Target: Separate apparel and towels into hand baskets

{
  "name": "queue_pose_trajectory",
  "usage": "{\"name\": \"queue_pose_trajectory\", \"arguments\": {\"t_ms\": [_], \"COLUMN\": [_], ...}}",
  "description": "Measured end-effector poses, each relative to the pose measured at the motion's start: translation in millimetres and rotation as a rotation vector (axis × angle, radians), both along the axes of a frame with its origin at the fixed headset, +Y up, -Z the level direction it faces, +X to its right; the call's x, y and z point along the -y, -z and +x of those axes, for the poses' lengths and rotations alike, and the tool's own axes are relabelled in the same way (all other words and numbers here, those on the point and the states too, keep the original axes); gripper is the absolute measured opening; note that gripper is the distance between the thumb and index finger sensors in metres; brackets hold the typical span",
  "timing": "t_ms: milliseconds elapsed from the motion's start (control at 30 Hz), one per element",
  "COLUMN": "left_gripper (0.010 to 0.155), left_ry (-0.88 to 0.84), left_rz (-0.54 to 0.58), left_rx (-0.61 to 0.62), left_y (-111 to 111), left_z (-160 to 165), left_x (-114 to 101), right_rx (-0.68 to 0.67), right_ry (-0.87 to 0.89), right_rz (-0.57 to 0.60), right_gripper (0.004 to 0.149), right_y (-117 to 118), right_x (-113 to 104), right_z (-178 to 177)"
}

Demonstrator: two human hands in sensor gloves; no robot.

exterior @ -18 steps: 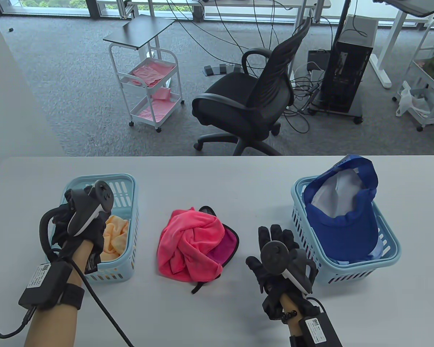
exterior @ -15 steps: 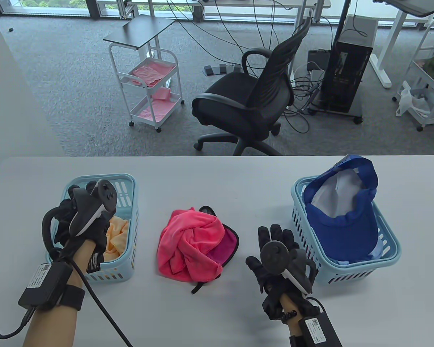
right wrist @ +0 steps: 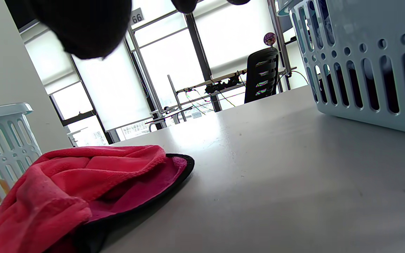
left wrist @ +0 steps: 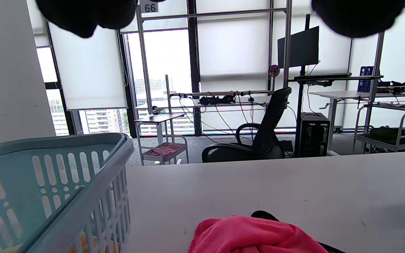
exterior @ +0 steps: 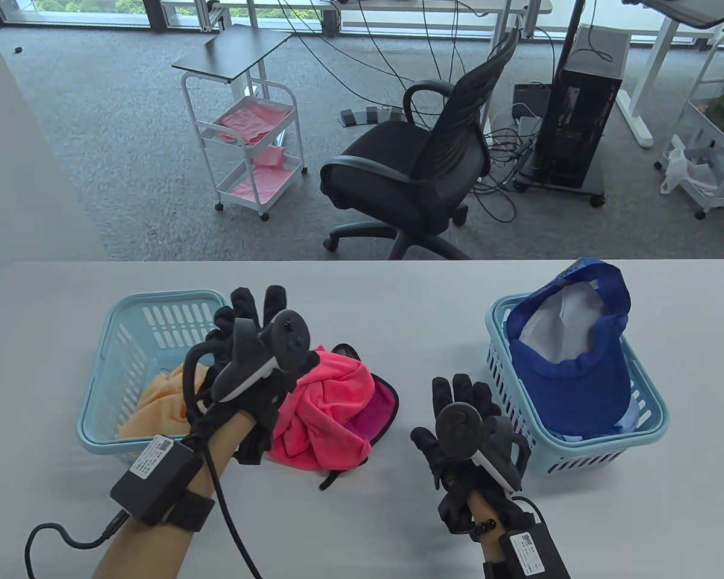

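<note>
At frame centre, with both hands [exterior: 259, 356] [exterior: 458, 416] released, the black-edged pad [exterior: 381, 410] could be dragged up with the pink towel [exterior: 320, 410] and missorted.

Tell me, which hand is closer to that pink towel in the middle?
Left. The left hand is over the pink towel's left edge, fingers straight. The right hand rests on the table to the towel's right, apart from it.

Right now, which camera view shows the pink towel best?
The table view: the whole pink towel shows from above, lying between the two baskets, its left edge under the left hand. The right wrist view shows it sideways and low. The left wrist view catches only its top at the bottom edge.
</note>
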State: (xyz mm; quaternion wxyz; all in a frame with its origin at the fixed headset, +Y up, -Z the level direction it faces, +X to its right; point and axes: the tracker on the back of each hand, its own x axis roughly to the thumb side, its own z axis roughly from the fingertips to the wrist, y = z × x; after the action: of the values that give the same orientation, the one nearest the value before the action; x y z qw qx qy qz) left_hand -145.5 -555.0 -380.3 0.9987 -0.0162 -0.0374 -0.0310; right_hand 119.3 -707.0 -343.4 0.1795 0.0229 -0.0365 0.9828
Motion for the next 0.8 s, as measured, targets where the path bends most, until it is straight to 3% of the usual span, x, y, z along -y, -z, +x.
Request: {"name": "queue_pose_trajectory", "arguments": {"t_ms": [167,500,800], "left_gripper": [0.100,0.096,0.100], "left_ry": [0.018,0.096,0.075], "left_rz": [-0.102,-0.258,-0.389], "left_rx": [-0.008,-0.067,-0.158], "left_y": [19,43,57], "left_z": [23,39,25], "left_x": [35,133,181], "right_rx": [0.009,0.021,0.022], "right_ry": [0.014,0.025,0.029], "right_rz": [0.002,-0.007,-0.015], "right_gripper": [0.085,0.085,0.085], "right_y": [0,-1,-1], "right_x": [0,0,-1], "right_z": [2,6,6]}}
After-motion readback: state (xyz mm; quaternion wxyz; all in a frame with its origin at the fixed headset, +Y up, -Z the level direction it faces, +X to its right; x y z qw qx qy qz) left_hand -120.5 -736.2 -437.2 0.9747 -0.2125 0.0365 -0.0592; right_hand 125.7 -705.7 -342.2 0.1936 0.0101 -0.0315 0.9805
